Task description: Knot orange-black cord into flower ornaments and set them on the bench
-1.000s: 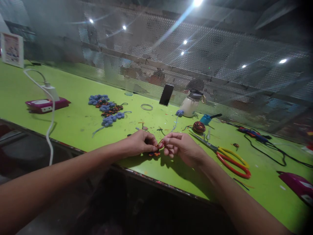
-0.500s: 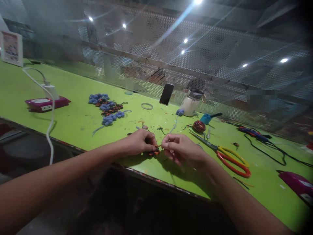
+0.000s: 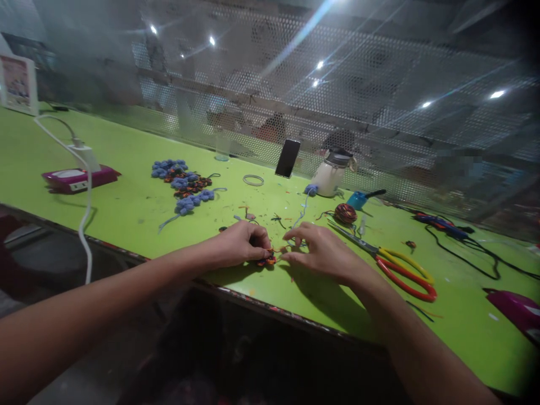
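Observation:
My left hand [image 3: 247,245] pinches a small knotted yarn flower [image 3: 266,260] in dark and orange strands against the table near its front edge. Just right of it, my right hand [image 3: 318,250] has its thumb and fingers apart. A short yarn end [image 3: 282,249] runs from the flower into the gap between those fingertips, and none of them visibly closes on it. Beyond the hands lie yarn scraps [image 3: 276,218]. Scissors [image 3: 382,257] with red and yellow handles rest right of my right hand. A multicoloured yarn ball [image 3: 345,214] sits behind them.
Finished blue and dark-orange yarn flowers [image 3: 185,183] lie at left. A purple power strip [image 3: 78,180] with a white cable stands farther left. Toward the back are a phone [image 3: 287,158], a bottle [image 3: 331,175] and a bracelet-like ring [image 3: 253,180]. A perforated screen [image 3: 236,73] borders the table.
My right hand has gone from a pinch on the yarn end to spread thumb and fingers. My left hand keeps its hold on the flower. The view has tilted slightly.

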The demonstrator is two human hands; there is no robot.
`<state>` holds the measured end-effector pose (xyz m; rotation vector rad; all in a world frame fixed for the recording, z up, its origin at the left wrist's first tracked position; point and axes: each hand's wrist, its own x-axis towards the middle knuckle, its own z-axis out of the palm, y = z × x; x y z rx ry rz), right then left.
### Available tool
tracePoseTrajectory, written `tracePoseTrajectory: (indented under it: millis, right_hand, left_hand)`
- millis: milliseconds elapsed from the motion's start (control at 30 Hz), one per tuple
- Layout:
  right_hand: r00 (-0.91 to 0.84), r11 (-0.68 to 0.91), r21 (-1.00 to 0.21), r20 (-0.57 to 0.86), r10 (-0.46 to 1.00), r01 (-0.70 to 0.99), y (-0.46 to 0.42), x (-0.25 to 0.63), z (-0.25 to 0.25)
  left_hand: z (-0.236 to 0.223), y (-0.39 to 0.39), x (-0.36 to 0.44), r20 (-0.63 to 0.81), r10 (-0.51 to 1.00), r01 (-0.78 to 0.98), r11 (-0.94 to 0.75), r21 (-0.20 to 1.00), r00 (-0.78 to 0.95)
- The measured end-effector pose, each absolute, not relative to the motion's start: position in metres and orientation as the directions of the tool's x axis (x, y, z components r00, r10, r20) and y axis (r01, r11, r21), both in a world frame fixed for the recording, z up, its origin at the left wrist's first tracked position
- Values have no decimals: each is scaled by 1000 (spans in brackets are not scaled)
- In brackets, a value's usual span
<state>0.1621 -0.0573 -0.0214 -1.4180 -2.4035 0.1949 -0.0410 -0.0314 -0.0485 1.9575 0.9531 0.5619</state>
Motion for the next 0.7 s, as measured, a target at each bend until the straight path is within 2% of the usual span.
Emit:
tracePoseTrajectory:
  millis: [67,133,233,333,400,533,700]
  right_hand:
    - [-414,495,-227,324,851,839,-57,164,-18]
    - [-413,513,-297,339,845,806,-60,162,-14]
    - [-450,479,-513,189,873,712,-65,151,-14]
    - [-475,325,-728,-1,880,604,-66,141,-25]
    - [-460,213,-811,-77,884,545,-64,139,-32]
    - [-413,74,-855,-171,895,514,-60,141,-37]
    - [-356,99,-856,-103,929,507,-57,149,-32]
  left_hand:
    - [-49,-32,-41,15,796,406,-324,855,605]
    - [-49,-32,-42,19,789,386,-321,865,614]
    - [-49,-32,-43,36,776,343,-319,884,629]
    - [-49,-32,-43,61,783,315,-319,894,619]
    - [-49,-32,-43,68,797,290,-296,910,600]
    - [-48,-32,-42,65,810,256,-259,931,583]
    - [-49,-31,-42,61,804,290,-283,914,591]
